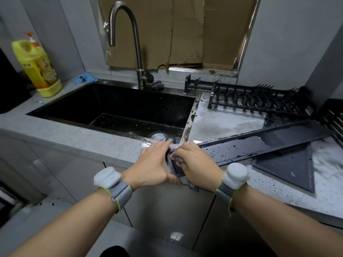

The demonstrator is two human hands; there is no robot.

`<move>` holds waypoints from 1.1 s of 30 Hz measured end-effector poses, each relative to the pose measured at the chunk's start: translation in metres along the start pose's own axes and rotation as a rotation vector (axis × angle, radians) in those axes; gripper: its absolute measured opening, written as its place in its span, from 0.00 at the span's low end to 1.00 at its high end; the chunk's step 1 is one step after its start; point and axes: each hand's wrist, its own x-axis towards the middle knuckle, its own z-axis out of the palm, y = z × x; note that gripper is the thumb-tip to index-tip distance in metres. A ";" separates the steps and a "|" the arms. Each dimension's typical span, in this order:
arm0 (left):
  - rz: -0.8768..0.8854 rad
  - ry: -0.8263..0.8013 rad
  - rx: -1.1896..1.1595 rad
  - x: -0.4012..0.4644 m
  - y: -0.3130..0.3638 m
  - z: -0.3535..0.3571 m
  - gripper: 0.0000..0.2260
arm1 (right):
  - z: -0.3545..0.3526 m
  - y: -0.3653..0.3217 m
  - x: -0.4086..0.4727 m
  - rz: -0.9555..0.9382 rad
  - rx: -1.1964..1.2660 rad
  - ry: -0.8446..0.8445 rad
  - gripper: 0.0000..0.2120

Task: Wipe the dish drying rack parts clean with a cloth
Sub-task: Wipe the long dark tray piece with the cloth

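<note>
Gripping one tray [259,145], two hands, left hand [152,164], right hand [196,164]

Single head view, worn on the person's head, wide-angle, edges bowed; looks forward and down over both forearms onto the counter [78,141]; sink [111,110] left of centre, faucet [128,41] and cardboard-covered wall at top; hands close below the lens, cabinet fronts at bottom edge; no second view to overlap.
</note>
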 end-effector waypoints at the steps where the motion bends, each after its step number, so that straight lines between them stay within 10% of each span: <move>1: -0.012 0.006 -0.013 -0.001 0.000 0.001 0.58 | -0.005 0.002 -0.001 0.010 0.029 -0.010 0.15; 18: -0.051 0.041 -0.192 -0.010 -0.002 0.007 0.60 | -0.009 0.003 0.025 0.189 0.257 0.076 0.10; 33: -0.030 0.004 -0.180 -0.008 -0.004 0.009 0.64 | 0.011 -0.006 0.024 -0.027 0.236 0.018 0.08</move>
